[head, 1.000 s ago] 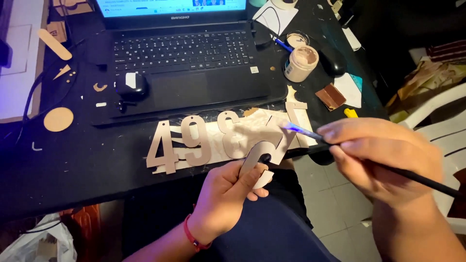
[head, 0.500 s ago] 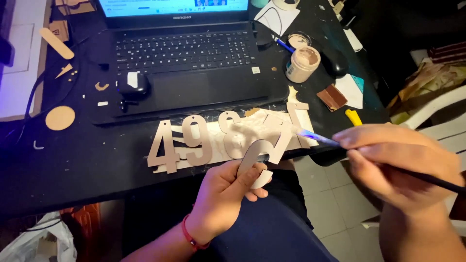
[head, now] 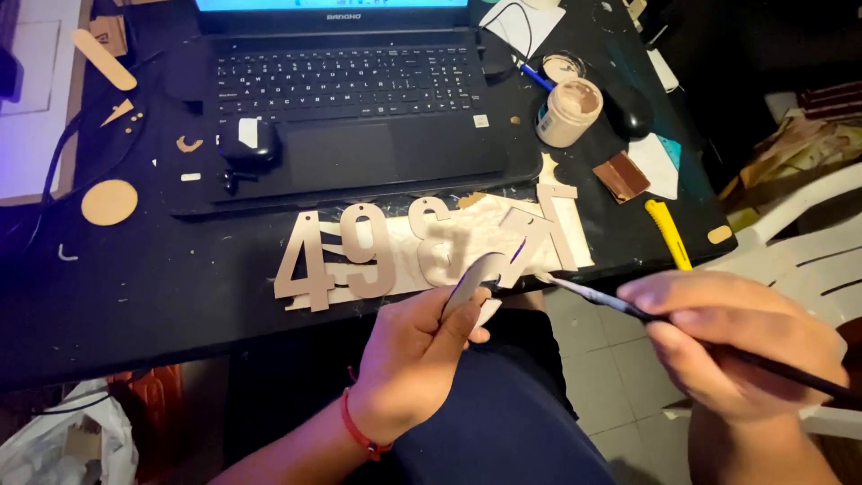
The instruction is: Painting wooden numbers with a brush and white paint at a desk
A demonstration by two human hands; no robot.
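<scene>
To coat the edge cleanly, I think light strokes with a steady piece work best. My left hand (head: 409, 359) is curled shut around the wooden cutout (head: 469, 286), at six o'clock from the laptop (head: 346, 108). My right hand (head: 732, 346), at three o'clock, pinches the paintbrush (head: 628, 310), tip near the cutout.

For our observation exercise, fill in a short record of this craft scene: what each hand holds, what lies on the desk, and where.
Left hand: grips a curved pale cut-out piece edge-on.
Right hand: holds a thin dark-handled paintbrush, tip towards the piece.
Desk front: flat beige cut-out numerals in a row on the black desk.
Behind: open black laptop.
Right of the laptop: open beige paint jar, yellow-handled cutter.
</scene>
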